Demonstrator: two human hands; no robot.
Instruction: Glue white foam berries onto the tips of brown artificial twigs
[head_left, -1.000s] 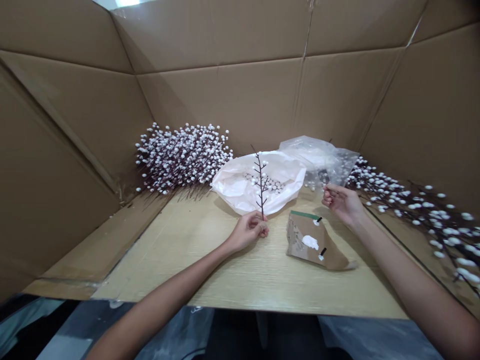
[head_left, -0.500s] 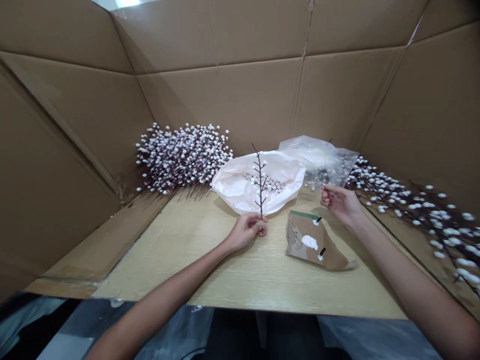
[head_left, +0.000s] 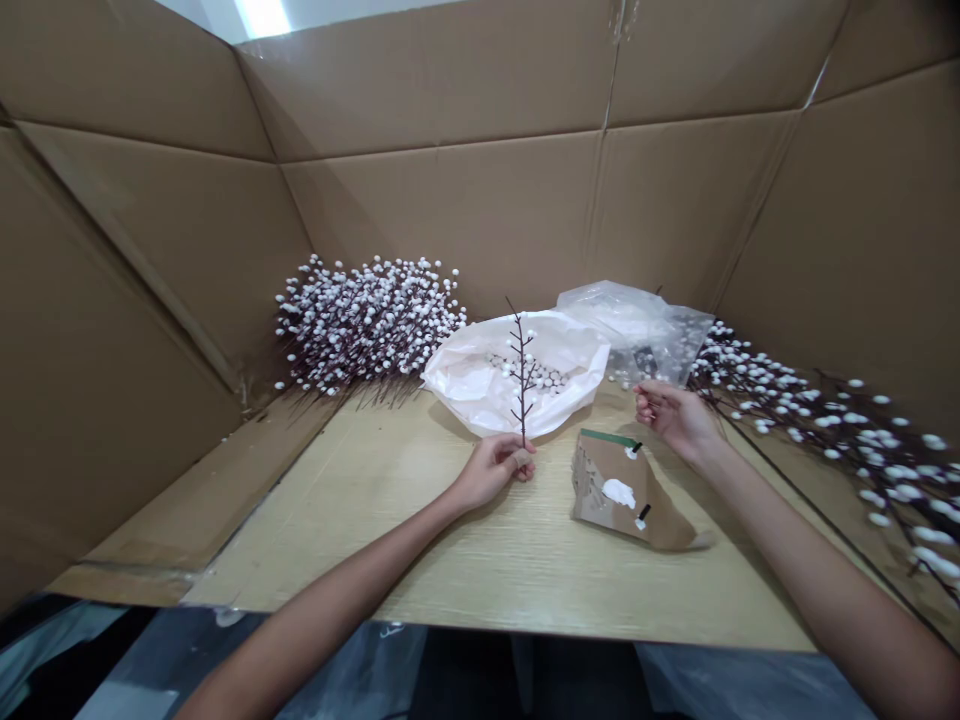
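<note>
My left hand (head_left: 491, 467) pinches the foot of a thin dark twig (head_left: 521, 375) and holds it upright; a few white buds sit on its side shoots. Behind the twig lies an open white bag (head_left: 480, 385) with loose white beads inside. My right hand (head_left: 671, 412) is curled, fingers pressed together, just left of a clear plastic bag (head_left: 645, 325); what it holds is too small to make out. Between my hands stands a small brown cardboard piece (head_left: 626, 490) with white glue blobs on it.
A heap of finished budded twigs (head_left: 360, 322) lies at the back left. More budded twigs (head_left: 817, 415) stretch along the right side. Tall cardboard walls (head_left: 465, 200) enclose the wooden table (head_left: 420, 520) on three sides.
The view has tipped slightly, so everything sits a little lower. My right hand has shifted a little left and down toward the cardboard piece. The left hand and twig stay put.
</note>
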